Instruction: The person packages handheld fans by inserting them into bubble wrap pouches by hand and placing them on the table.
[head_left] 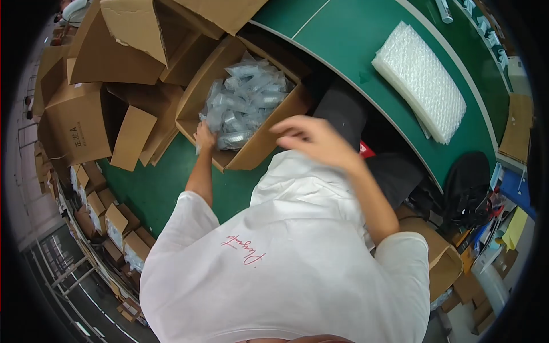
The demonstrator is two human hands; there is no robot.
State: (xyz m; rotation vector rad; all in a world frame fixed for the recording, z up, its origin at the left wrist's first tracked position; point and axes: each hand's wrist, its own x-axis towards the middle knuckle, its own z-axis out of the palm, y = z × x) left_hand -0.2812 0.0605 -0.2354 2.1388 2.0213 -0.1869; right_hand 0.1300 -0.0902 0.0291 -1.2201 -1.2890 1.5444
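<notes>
An open cardboard box (257, 154) holds several clear plastic-wrapped items (243, 103) heaped inside. My left hand (205, 138) is at the box's near left corner, beside the wrapped items; a bit of clear plastic shows at its fingers, and what it grips is too small to make out. To the right of the box, my right hand (303, 136) hangs in the air above my lap, blurred, with its fingers partly apart and nothing visible in them.
A stack of bubble wrap (423, 80) lies on the green table (343, 34) at the upper right. More cardboard boxes (80, 123) stand at the left. A black bag or shoe-like object (469, 186) is at the right.
</notes>
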